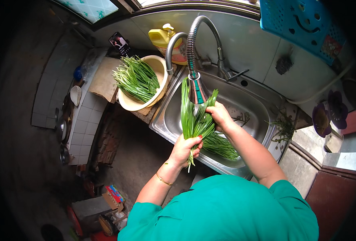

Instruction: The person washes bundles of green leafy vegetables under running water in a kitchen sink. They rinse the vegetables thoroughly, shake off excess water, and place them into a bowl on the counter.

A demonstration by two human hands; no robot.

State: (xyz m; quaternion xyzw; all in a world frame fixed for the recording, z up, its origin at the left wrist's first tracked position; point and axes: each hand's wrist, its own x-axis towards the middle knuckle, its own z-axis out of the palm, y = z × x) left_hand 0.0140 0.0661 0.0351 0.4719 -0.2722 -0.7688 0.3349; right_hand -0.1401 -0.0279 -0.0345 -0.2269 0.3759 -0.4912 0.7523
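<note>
My left hand [187, 149] is closed around the lower, pale end of a bunch of green garlic chives [193, 120]. On the right side of the bunch, my right hand [220, 116] grips the leaves higher up. The bunch fans out under a spring-neck faucet's spray head [197, 90], which hides part of the leaves. Below the hands is a stainless steel sink [257, 111]. More chives [221, 147] lie in the sink's near side, partly covered by my right arm.
Left of the sink, a cream plastic basin [162, 87] holds a heap of chives [138, 78]. A yellow pump jug [166, 39] and a second curved spout [172, 54] stand behind. Plant scraps [283, 125] lie on the right ledge. A blue basket [301, 27] hangs on the wall.
</note>
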